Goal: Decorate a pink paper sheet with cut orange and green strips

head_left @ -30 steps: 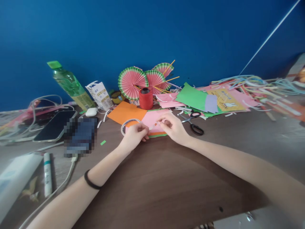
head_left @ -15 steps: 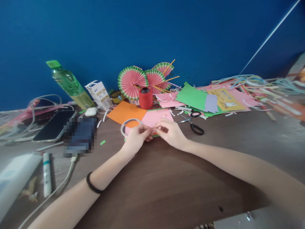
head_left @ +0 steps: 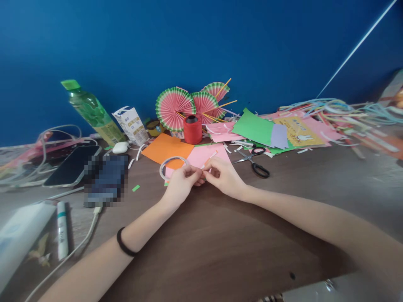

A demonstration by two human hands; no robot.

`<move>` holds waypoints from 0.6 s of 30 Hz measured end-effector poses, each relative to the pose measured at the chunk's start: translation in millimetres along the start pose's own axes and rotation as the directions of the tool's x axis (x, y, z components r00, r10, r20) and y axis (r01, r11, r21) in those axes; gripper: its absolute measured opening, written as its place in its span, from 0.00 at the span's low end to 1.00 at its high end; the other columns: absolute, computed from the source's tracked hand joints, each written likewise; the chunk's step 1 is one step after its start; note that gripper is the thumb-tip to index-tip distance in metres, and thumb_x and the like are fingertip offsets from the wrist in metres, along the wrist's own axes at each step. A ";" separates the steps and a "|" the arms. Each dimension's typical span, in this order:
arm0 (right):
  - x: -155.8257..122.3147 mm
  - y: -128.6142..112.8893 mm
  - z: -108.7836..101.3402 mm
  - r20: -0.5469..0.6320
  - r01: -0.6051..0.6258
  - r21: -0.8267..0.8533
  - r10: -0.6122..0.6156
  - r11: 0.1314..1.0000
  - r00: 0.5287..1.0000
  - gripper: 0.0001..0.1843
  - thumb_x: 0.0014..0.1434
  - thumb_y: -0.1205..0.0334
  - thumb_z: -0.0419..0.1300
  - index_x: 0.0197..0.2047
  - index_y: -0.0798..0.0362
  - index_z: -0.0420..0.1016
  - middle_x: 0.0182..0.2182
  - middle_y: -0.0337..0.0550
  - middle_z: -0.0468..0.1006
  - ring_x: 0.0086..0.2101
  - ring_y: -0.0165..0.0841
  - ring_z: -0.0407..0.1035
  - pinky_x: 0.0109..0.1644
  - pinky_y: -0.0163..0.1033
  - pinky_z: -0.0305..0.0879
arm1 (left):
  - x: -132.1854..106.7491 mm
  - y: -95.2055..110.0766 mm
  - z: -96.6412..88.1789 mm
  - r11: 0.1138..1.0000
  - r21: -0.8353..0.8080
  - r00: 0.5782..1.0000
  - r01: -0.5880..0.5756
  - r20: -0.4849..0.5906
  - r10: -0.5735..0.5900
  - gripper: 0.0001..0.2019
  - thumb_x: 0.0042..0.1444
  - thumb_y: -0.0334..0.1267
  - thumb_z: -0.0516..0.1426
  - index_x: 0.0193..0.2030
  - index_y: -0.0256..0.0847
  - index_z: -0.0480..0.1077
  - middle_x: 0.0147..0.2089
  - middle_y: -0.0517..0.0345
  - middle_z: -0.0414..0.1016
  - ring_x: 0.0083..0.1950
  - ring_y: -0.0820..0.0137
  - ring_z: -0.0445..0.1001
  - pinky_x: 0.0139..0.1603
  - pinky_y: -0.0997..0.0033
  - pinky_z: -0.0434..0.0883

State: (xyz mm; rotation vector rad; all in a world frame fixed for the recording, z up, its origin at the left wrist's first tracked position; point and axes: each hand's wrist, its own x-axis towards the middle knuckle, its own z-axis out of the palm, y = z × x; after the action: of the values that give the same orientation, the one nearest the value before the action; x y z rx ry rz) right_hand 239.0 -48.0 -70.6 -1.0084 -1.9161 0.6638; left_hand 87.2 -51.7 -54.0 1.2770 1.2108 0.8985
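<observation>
My left hand (head_left: pixel 184 181) and my right hand (head_left: pixel 225 176) meet fingertip to fingertip over the near edge of the pink paper (head_left: pixel 201 154). Both are closed in a pinch, and whatever lies between the fingertips is too small and hidden to name. A narrow orange-and-white strip (head_left: pixel 211 157) shows just beyond the right fingers; I cannot tell whether it is held. Touching or just behind my left hand is a roll of clear tape (head_left: pixel 163 171), partly over orange paper (head_left: pixel 168 149). Black-handled scissors (head_left: pixel 253 161) lie to the right of my right hand.
Behind the papers stand a red thread spool (head_left: pixel 192 132) and pleated watermelon-pattern paper fans (head_left: pixel 175 107). Green paper sheets (head_left: pixel 253 128) are piled at right. A green bottle (head_left: pixel 94 113), a white carton (head_left: pixel 132 126), phones (head_left: pixel 72 165) and a marker (head_left: pixel 62 230) are at left.
My right hand's fingers have shifted slightly, and more of the orange-and-white strip shows. My left forearm has moved a little to the right. The surrounding things have stayed put.
</observation>
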 end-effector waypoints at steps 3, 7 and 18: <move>1.0 2.8 -0.7 -0.011 0.005 -0.010 -0.005 1.000 1.000 0.02 0.53 0.67 0.53 0.31 0.53 0.66 0.30 0.41 0.69 0.26 0.27 0.63 0.31 0.34 0.64 | 1.5 3.4 -3.8 0.999 -0.030 0.999 0.032 0.036 -0.031 0.05 0.48 0.34 0.57 0.29 0.33 0.70 0.27 0.58 0.74 0.27 0.77 0.71 0.33 0.75 0.71; 1.0 8.8 -1.0 0.002 -0.014 0.092 0.014 0.996 1.000 0.15 0.52 0.71 0.51 0.44 0.52 0.65 0.43 0.46 0.70 0.34 0.29 0.69 0.40 0.38 0.68 | 2.2 5.2 -5.5 0.997 -0.057 0.999 0.050 0.016 -0.049 0.04 0.48 0.33 0.56 0.30 0.34 0.69 0.28 0.57 0.74 0.26 0.77 0.71 0.34 0.74 0.72; 3.2 13.8 -0.9 0.064 -0.004 0.041 0.001 0.999 0.998 0.27 0.44 0.80 0.45 0.46 0.55 0.69 0.43 0.47 0.74 0.43 0.32 0.70 0.47 0.41 0.67 | 23.8 4.7 -53.7 0.526 0.811 0.935 -0.257 0.070 0.349 0.17 0.53 0.39 0.49 0.47 0.34 0.67 0.52 0.45 0.69 0.54 0.61 0.65 0.58 0.60 0.57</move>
State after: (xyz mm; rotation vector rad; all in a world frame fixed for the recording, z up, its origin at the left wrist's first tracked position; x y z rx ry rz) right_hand 244.1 -37.9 -79.0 -0.9746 -1.9492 0.7421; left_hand 40.1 -17.0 -47.3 2.2802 1.5948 0.6385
